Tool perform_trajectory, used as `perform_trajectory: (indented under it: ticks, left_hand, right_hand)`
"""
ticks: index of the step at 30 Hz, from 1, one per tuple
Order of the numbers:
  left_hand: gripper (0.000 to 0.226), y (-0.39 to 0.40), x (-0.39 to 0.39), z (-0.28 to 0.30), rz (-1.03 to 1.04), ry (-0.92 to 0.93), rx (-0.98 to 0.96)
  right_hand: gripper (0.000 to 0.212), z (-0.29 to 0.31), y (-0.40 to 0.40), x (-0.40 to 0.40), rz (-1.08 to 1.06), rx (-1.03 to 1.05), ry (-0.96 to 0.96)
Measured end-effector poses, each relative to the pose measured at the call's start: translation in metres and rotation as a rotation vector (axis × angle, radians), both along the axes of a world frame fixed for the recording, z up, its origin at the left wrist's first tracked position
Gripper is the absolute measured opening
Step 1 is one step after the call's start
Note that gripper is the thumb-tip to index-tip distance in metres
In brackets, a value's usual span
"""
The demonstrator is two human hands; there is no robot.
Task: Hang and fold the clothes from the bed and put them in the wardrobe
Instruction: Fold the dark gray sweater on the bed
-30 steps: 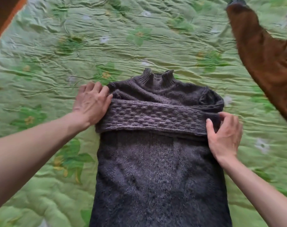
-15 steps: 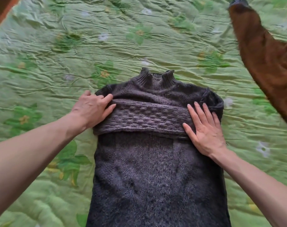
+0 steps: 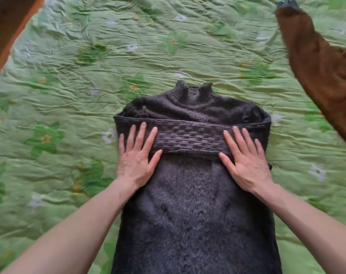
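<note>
A crumpled, glossy green quilted bedspread [image 3: 93,107] printed with darker green leaves and small white and yellow flowers covers nearly the whole view, while a plank of reddish-brown wood [image 3: 8,26] with a paler orange edge slants across the upper left corner.

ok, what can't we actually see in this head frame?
- Sweater hem: cut off by the bottom edge.
- Sweater's sleeves: folded across under the patterned band; ends hidden, partly by the left hand and right hand lying flat on it.
- Brown garment: runs off the right edge, type unclear.
- Wardrobe: not in view.
- Brown wooden piece, top left: cropped, unidentifiable.
</note>
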State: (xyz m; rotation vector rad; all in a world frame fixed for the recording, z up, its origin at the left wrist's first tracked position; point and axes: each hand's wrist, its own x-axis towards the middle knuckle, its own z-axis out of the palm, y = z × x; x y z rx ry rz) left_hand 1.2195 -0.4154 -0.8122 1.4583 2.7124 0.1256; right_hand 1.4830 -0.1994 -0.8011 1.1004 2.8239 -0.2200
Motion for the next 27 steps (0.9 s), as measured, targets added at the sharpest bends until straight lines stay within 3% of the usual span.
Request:
perform_trajectory:
  ticks: [3,12,17,21,27]
  left_hand:
    - [0.073,-0.019,0.002,-0.006,0.164,-0.032,0.02]
    - [0.072,-0.087,0.082,-0.004,0.136,-0.102,0.066]
    - [0.076,-0.12,0.114,0.004,0.454,-0.086,0.158]
    - [0.075,-0.15,0.125,0.001,0.232,0.021,0.057]
    - [0.07,-0.151,0.14,0.015,0.469,-0.166,0.172]
  right_hand:
    - [0.078,-0.004,0.0,0.01,-0.104,-0.022,-0.053]
    - [0.073,0.001,-0.077,0.065,-0.011,-0.029,-0.028]
    - [0.081,-0.003,-0.101,0.09,-0.131,-0.169,-0.149]
    - [0.083,0.01,-0.096,0.084,-0.099,-0.244,-0.222]
    - [0.07,0.011,-0.114,0.094,-0.231,-0.212,-0.075]
